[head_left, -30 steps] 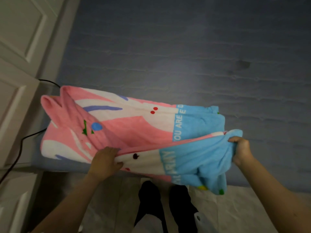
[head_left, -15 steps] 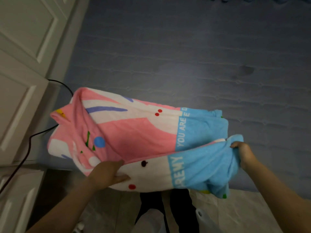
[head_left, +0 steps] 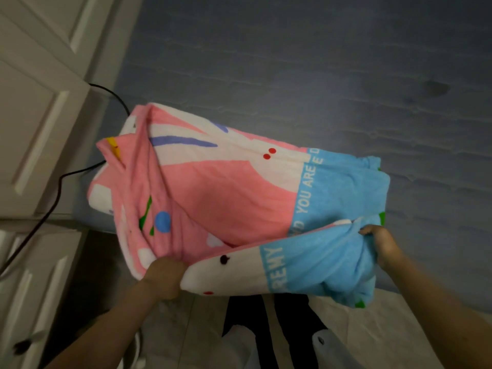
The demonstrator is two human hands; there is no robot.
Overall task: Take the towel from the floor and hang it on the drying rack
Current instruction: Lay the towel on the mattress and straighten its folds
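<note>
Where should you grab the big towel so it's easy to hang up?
Probably along its near edge, hands apart, from the person's side. The left hand grips the pink end and the right hand the blue end, so the towel spreads wide instead of bunching.

You have one towel [head_left: 239,198] in front of you, pink, white and blue, and two hands on it: your left hand [head_left: 165,278] and your right hand [head_left: 380,243]. To your left you can count two white panelled doors [head_left: 34,129] and one black cable [head_left: 53,193]. Below the towel are your two dark-trousered legs [head_left: 266,328].
</note>
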